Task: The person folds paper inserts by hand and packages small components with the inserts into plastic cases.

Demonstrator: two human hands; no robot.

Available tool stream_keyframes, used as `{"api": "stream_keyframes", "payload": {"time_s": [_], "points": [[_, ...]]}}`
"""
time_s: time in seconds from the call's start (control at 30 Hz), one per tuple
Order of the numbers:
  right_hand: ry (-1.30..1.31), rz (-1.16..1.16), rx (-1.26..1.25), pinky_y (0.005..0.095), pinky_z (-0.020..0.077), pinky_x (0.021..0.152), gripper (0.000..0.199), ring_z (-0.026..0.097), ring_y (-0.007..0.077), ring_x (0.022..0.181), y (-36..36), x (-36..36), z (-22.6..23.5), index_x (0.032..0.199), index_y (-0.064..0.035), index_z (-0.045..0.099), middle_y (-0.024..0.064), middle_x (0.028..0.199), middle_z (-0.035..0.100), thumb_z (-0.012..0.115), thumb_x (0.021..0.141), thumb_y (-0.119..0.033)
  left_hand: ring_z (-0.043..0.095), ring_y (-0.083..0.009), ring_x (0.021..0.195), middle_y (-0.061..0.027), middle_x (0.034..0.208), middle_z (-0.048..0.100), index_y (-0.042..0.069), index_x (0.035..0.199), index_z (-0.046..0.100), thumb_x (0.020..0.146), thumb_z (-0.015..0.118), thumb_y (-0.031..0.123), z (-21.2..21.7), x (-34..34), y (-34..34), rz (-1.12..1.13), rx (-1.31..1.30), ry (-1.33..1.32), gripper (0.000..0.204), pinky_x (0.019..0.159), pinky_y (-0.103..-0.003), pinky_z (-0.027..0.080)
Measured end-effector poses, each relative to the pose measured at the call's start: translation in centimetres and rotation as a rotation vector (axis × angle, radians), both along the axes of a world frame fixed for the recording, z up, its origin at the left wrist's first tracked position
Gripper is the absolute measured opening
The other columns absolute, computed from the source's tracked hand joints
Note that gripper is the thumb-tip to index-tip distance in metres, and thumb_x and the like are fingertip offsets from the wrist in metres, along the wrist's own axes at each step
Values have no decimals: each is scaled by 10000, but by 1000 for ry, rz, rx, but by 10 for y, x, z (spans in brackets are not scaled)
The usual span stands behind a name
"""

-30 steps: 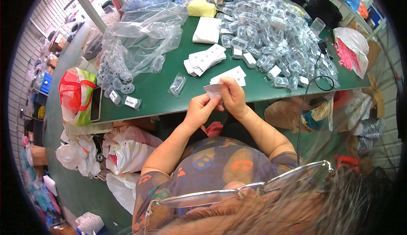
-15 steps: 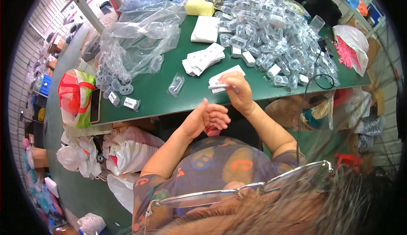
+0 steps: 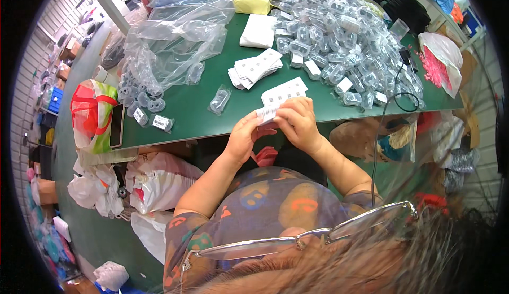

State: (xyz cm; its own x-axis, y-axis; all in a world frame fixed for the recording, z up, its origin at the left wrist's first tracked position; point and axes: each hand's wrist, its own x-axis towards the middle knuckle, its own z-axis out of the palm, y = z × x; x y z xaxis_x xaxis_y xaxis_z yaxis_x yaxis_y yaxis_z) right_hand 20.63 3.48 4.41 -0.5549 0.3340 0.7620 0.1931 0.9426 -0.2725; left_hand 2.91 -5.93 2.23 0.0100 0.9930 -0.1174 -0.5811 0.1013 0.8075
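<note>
Mid-frame, your left hand (image 3: 244, 138) and right hand (image 3: 298, 124) pinch the white label (image 3: 266, 115) — neither nearer, its visible length crosswise.

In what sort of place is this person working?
Probably a small packing workshop: many clear packs are heaped on a green table, with a pile of white cards nearby.

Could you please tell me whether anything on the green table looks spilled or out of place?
Possibly a small spill: at the right end of the table, pink pieces show at the mouth of a white bag, with a few apparently loose beside it. One clear packet also lies apart from the large heap.
</note>
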Motion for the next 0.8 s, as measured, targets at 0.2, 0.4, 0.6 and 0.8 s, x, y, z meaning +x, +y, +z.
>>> {"api": "stream_keyframes", "payload": {"time_s": [0.2,0.4,0.6,0.8], "points": [[54,-59,-108,402,389,841,119,596,273,853,1,-8,1,932,-94,652,61,871,636,740,872,-146,654,-270,1160,-141,1320,647,-13,1380,552,1038,366,232,1,5,-5,5,114,49,460,1005,-416,511],[113,-102,-109,403,394,857,114,605,267,875,-3,-11,-1,935,-87,649,56,892,643,731,872,-135,666,-237,1124,-132,1276,668,-14,1365,569,1046,432,257,2,4,-6,14,139,44,440,990,-391,522],[67,-89,-124,399,391,873,109,613,258,898,-2,-11,0,935,-89,649,51,913,648,729,874,-132,683,-181,1065,-98,1199,700,-11,1313,619,1053,554,158,-4,6,-5,73,119,156,317,968,-350,544],[6,-93,-118,398,386,886,123,616,255,907,-1,-11,2,941,-91,648,49,907,648,736,872,-141,693,-180,1053,-102,1170,711,-29,1302,630,1082,539,169,-11,7,-2,108,189,221,309,964,-343,553]]}}
